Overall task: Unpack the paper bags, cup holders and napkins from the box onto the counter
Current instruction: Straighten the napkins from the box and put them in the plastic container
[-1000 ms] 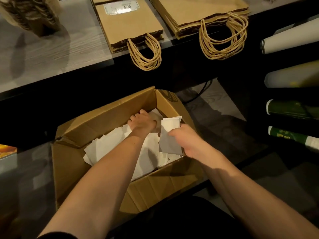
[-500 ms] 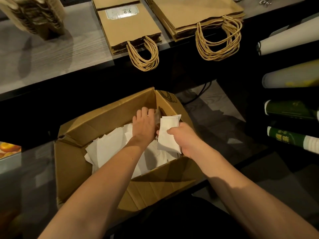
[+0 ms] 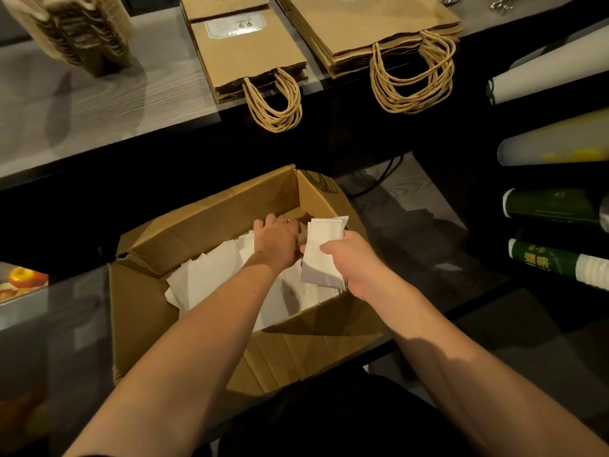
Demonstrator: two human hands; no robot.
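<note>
An open cardboard box (image 3: 211,212) stands on the floor below the counter (image 3: 115,103), with loose white napkins (image 3: 211,278) in its bottom. My right hand (image 3: 356,262) grips a small stack of napkins (image 3: 323,249) upright above the box's right side. My left hand (image 3: 276,239) reaches into the far right corner beside that stack, its fingers bent downward and their tips hidden. On the counter lie two piles of brown paper bags (image 3: 247,51) (image 3: 372,24), handles hanging over the edge, and a stack of cup holders (image 3: 82,31) at the far left.
Rolled posters (image 3: 553,209) lie on dark shelves to the right of the box. A carton printed with fruit (image 3: 23,282) sits at the left edge. A black cable (image 3: 382,183) runs across the floor behind the box.
My left hand slid deeper toward the far right corner and its fingers bent down. My right hand kept the napkin stack and brought it closer to the left hand.
</note>
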